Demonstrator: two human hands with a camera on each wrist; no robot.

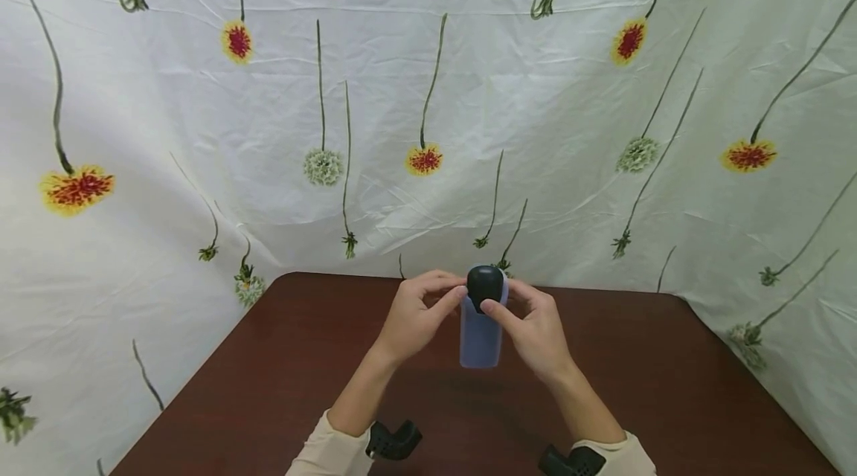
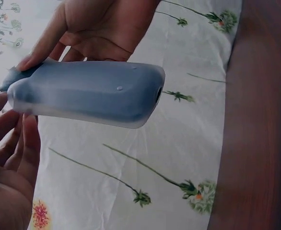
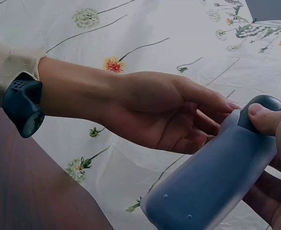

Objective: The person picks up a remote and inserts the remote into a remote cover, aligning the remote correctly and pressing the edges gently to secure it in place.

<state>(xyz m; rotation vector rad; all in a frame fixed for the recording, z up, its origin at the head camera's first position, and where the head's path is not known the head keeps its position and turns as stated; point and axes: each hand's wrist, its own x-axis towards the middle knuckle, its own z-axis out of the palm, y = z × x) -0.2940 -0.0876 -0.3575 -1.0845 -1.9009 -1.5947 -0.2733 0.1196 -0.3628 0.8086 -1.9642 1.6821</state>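
A translucent bluish plastic case, long with rounded corners, is held up over the table in both hands. A dark, smooth rounded piece covers its upper end; in the right wrist view this dark piece lies against the case's front. My left hand pinches the case's upper left edge between thumb and fingers. My right hand grips the upper right side, its thumb on the dark piece and its other fingers behind the case. Small round studs mark the case, whose lower end has a dark slot.
Below the hands is a dark reddish-brown table. White cloth printed with flowers hangs behind and around it. A black wrist camera is strapped over the left sleeve, another black camera over the right.
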